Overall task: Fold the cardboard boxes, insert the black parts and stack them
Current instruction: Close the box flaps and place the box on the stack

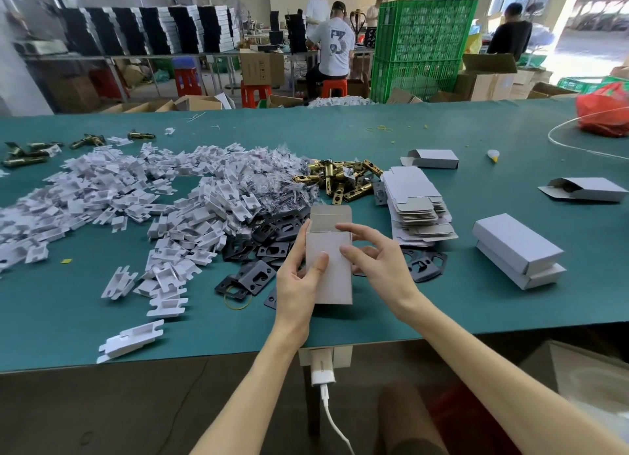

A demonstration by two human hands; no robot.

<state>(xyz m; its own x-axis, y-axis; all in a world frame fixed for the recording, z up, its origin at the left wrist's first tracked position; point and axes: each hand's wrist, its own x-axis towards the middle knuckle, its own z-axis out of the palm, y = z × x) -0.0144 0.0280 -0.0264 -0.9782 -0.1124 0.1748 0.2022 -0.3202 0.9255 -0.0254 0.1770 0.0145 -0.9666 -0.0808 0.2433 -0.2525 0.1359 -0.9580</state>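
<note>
A small white cardboard box (332, 277) stands upright above the green table, its top flap open and pointing away from me. My left hand (299, 281) grips its left side, thumb on the front face. My right hand (371, 260) touches the box's right edge, index finger reaching over the open mouth, other fingers loosely bent. Black flat parts (253, 277) lie scattered just behind and beside the box. A stack of flat unfolded boxes (417, 206) sits to the right. Two folded boxes (517, 250) are stacked at far right.
A big heap of white plastic inserts (136, 199) covers the table's left half. Brass latch parts (340, 178) lie behind the box. Single folded boxes (432, 158) (585, 189) lie at the back right, near a red bag (602, 114). People work at benches beyond.
</note>
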